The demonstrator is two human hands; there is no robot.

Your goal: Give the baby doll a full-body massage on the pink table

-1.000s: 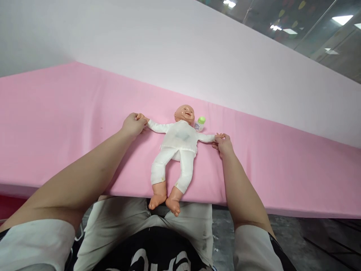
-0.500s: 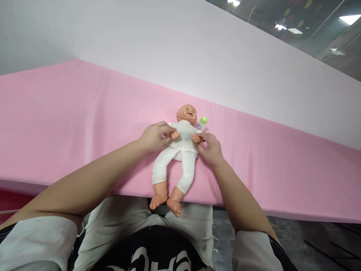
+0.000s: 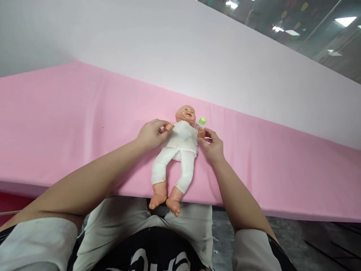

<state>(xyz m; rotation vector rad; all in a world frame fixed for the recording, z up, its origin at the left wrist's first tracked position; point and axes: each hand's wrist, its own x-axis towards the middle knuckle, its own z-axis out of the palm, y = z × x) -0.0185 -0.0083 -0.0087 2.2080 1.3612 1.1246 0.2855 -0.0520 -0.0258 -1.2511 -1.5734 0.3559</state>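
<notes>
A baby doll (image 3: 182, 137) in a white cloth suit lies on its back on the pink-covered table (image 3: 126, 101), head away from me, its bare feet reaching over the near edge. My left hand (image 3: 152, 134) is closed on the doll's arm at the left, close to the small hand. On the other side my right hand (image 3: 212, 145) grips the doll's other arm near its hand, fingers curled round it. A small bottle with a green cap (image 3: 202, 120) lies by the doll's shoulder, its body mostly hidden behind the doll's raised hand.
A pale wall (image 3: 180, 49) rises behind the table, with a glass panel (image 3: 299, 30) showing ceiling lights at the upper right. My legs (image 3: 124, 218) are against the table's near edge. Dark metal bars (image 3: 327, 248) stand low at the right.
Both doll hands have moved outward and upward, away from its chest, with my hands on them. The doll's body has stayed in place, and the bottle is now more covered.
</notes>
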